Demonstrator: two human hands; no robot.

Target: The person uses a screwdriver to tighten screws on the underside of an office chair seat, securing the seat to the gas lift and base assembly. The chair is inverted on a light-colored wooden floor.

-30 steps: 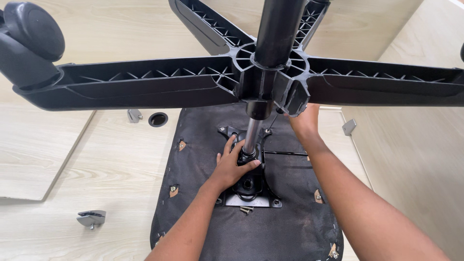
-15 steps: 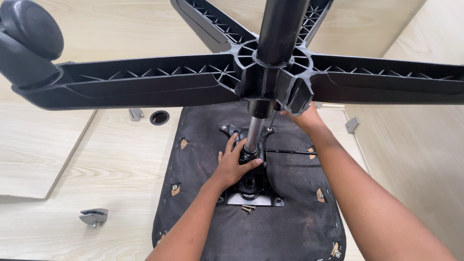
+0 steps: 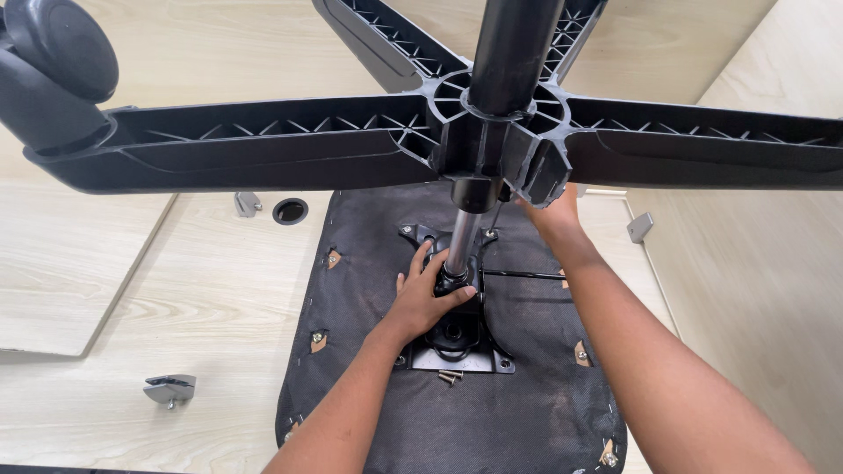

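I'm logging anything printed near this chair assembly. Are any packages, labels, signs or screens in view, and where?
None show. Only the upturned seat, the black star base, the left hand at the gas cylinder, loose metal brackets and pale wooden panels are in view.

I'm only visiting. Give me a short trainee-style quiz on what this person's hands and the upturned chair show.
1. True or false: the left hand wraps the foot of the shiny metal column.
2. Where is the right hand? A) under the black star base; B) on the caster wheel.
3. What loose hardware lies just below the mounting plate?

Key: 1 true; 2 A; 3 a screw.
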